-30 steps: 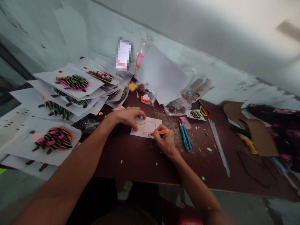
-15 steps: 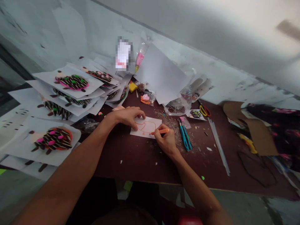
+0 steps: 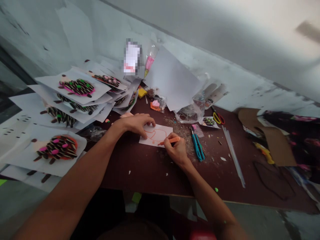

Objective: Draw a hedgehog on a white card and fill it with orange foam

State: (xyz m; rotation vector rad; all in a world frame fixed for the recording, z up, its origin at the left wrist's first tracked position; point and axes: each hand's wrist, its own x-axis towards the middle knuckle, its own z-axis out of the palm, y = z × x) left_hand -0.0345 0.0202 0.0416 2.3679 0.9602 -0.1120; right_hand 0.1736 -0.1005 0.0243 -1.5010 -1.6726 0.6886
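A small white sheet of paper (image 3: 162, 128) lies on the dark table, bearing an orange outline of a rounded animal with short legs. In my right hand (image 3: 177, 150) is an orange marker (image 3: 172, 140), its tip touching the paper by the drawn legs near the lower edge. My left hand (image 3: 140, 124) rests on the paper's left side with fingers spread, the fingertips pressing it down. Part of the drawing's left end is hidden under those fingers. Just right of my right hand lie turquoise-handled pliers (image 3: 197, 145).
Papers with hedgehog crafts (image 3: 77, 87) pile up at left. A large white sheet (image 3: 172, 80) leans on the wall behind. Scissors (image 3: 218, 118), clear glue sticks (image 3: 233, 156), a yellow glue gun (image 3: 265, 152) and brown cardboard (image 3: 275, 140) lie at right.
The marker tip has shifted slightly left and down along the paper's lower edge, with a little more orange line at the legs. My left hand stays where it was.
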